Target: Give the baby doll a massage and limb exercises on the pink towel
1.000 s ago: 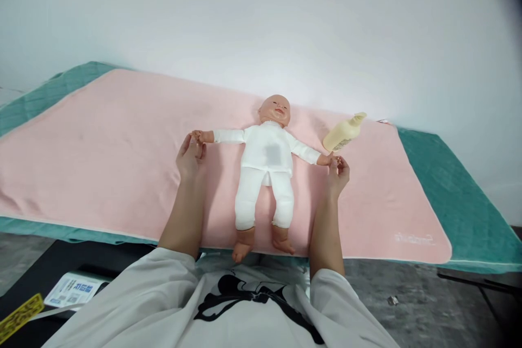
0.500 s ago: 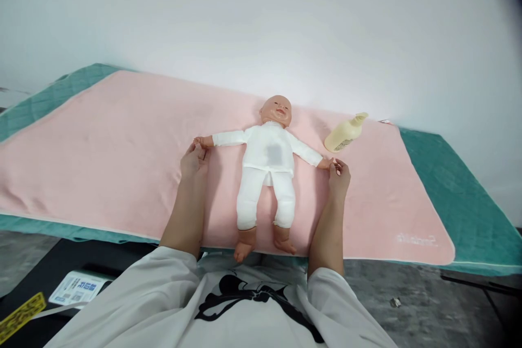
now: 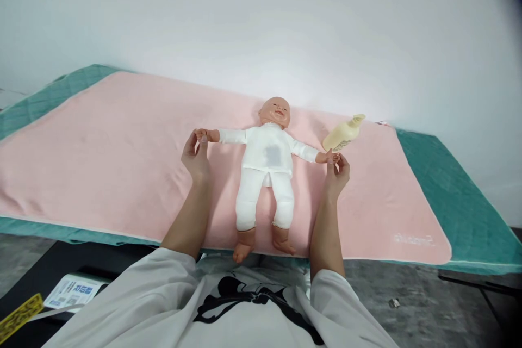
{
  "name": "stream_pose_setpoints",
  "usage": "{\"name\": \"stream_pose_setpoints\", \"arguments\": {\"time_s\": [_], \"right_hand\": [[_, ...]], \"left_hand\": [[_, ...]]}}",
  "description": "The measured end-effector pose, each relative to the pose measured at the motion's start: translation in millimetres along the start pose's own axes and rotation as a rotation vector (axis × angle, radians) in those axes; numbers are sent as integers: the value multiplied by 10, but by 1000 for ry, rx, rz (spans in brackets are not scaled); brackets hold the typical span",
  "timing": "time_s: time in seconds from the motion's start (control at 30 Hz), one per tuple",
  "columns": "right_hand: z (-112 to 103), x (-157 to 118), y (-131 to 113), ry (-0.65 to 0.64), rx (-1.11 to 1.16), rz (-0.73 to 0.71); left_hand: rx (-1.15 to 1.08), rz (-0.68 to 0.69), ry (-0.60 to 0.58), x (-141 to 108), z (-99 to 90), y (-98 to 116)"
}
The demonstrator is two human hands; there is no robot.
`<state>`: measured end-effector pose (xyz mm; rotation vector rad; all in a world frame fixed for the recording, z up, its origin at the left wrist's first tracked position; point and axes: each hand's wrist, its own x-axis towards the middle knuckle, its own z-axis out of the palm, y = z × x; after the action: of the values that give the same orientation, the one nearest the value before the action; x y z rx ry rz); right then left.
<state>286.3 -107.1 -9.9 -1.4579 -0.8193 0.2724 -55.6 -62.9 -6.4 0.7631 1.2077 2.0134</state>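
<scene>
A baby doll [image 3: 267,152] with a white cloth body lies on its back, arms stretched out to both sides and feet toward me. My left hand [image 3: 196,155] pinches the doll's hand on the left between thumb and fingers. On the other side, my right hand [image 3: 338,171] is closed on the doll's other hand. A dark grey patch shows on the doll's chest. Just beyond my right hand, a pale yellow pump bottle [image 3: 342,135] lies tilted on the pink blanket [image 3: 122,157].
Under the blanket is a green quilted pad [image 3: 468,190], against a white wall [image 3: 261,22]. Below the near edge at left are a black surface [image 3: 89,255], a white labelled box [image 3: 73,291] and a yellow printed tag [image 3: 20,318].
The doll's forearms and hands have risen slightly, with more of each bare forearm showing beyond the sleeves. Both my hands moved with them and still grip them.
</scene>
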Motion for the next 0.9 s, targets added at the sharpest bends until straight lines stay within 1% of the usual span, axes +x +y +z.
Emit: {"name": "stream_pose_setpoints", "arguments": {"time_s": [0.03,0.1,0.17,0.23,0.33,0.43,0.53,0.6,0.67,0.77,0.9], "right_hand": [[26,-17,-10,11,31,-29],[77,-59,-18,22,103,-82],[120,-110,-10,20,168,-162],[147,-166,9,0,191,-292],[164,-250,31,-80,120,-526],[185,-332,11,-171,18,-696],[228,-402,-31,-252,19,-835],[260,-434,-43,-305,51,-921],[282,-454,-41,-367,78,-982],[291,-473,-45,-462,50,-1054],[279,-502,-124,-553,-29,-1128]], "left_hand": [[8,71,9,-33,41,-2],[29,179,-11,-105,122,-11],[61,256,-78,-188,187,-25],[103,352,-138,-277,228,-44],[218,488,-243,-394,246,-79],[354,626,-347,-460,248,-104],[378,795,-457,-472,264,-90],[361,892,-557,-462,283,-63],[378,946,-668,-448,302,-39],[439,956,-813,-427,323,-21],[455,963,-910,-420,337,-5]]}}
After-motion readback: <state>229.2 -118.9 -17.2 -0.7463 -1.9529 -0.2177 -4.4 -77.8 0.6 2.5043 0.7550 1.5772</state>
